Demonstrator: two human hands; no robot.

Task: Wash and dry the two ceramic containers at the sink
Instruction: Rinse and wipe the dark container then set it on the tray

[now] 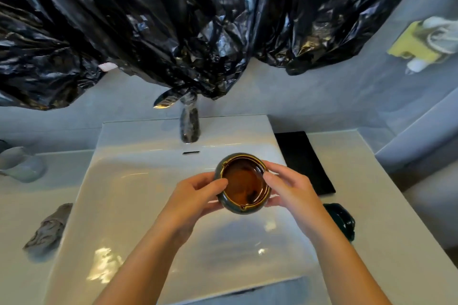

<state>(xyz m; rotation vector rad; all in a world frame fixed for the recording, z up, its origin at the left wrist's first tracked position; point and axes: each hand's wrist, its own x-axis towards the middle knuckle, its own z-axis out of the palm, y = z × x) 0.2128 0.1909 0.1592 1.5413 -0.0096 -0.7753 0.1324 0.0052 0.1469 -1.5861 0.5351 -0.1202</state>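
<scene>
The round dark-green ceramic container point(244, 186) is held over the white sink point(136, 181) in closed grip of left hand point(195, 195) & right hand point(290, 188) — wash step, prob.; next, the wrapped tap point(189, 126) must be opened.

"What hung in front of you?"
"Black plastic sheeting point(173, 20) hung above you, and plastic wrapped the tap point(189, 129)."
"And on your counter point(359, 181)?"
"A black mat point(304, 163) lay on your right; a pale mug point(22, 164) and a crumpled grey cloth point(49, 228) on your left."

No readable txt, labels, brands or nos. anywhere — nothing legible in view.
</scene>
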